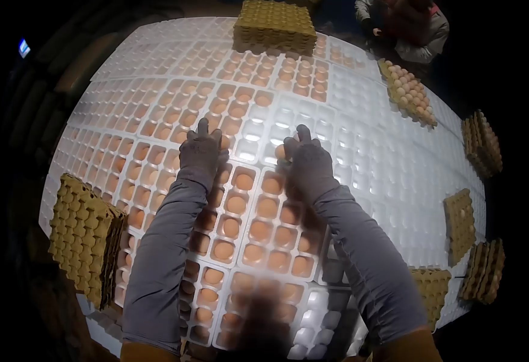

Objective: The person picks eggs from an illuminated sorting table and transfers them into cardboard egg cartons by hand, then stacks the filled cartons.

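Note:
Gloved and in a grey sleeve, my left hand (200,152) is over a white foam tray of brown eggs, its fingers closed around an egg (225,142) that shows at their right side. My right hand (307,158), gloved too, holds an egg (281,152) at its left side, above a white tray with empty cups (298,114). Between the hands and nearer me, a white tray (256,199) has brown eggs (267,207) in its cups. The fingertips of both hands are partly hidden.
Stacked brown cardboard trays stand at the left (86,238) and top (275,27). On the right are a cardboard tray of eggs (408,90) and more stacks (482,143). A person (412,30) is at the upper right. Many white foam trays cover the table.

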`<action>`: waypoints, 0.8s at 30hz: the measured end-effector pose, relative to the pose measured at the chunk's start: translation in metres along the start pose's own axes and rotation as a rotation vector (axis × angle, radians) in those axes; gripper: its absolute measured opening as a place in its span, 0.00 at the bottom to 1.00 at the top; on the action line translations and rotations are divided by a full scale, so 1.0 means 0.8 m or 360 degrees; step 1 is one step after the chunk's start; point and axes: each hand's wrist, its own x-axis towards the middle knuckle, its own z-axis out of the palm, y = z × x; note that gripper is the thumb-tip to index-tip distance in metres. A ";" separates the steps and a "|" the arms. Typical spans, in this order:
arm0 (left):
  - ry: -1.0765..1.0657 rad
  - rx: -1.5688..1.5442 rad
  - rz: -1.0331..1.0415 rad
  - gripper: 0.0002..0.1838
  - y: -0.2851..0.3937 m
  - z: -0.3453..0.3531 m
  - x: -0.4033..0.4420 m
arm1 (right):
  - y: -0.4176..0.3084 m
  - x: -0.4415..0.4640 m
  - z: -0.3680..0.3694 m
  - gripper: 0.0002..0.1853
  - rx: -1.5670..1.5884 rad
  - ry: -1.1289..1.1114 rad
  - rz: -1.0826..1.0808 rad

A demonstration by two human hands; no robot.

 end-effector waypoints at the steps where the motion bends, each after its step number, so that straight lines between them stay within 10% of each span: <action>1: -0.0066 -0.0007 -0.0007 0.26 -0.004 0.000 0.005 | 0.002 0.010 0.010 0.21 -0.0012 -0.0023 -0.0005; 5: 0.0155 -0.0513 0.0278 0.26 0.008 0.006 0.010 | -0.008 0.049 0.030 0.14 0.0133 0.0131 -0.0083; 8: -0.0465 -0.0496 0.0297 0.28 0.035 0.001 0.017 | -0.012 0.075 0.039 0.13 0.0087 0.0176 -0.0036; 14: 0.0156 -0.1400 0.0314 0.21 0.044 0.036 0.082 | 0.024 0.102 0.057 0.13 0.0478 0.0726 0.0165; 20: 0.0352 -0.0365 0.0347 0.24 0.074 0.124 0.108 | 0.056 0.069 0.085 0.26 0.0339 0.0678 -0.0186; 24: 0.0351 -0.0653 0.0273 0.24 0.071 0.120 0.115 | 0.047 -0.008 0.027 0.27 0.0933 0.0752 -0.0117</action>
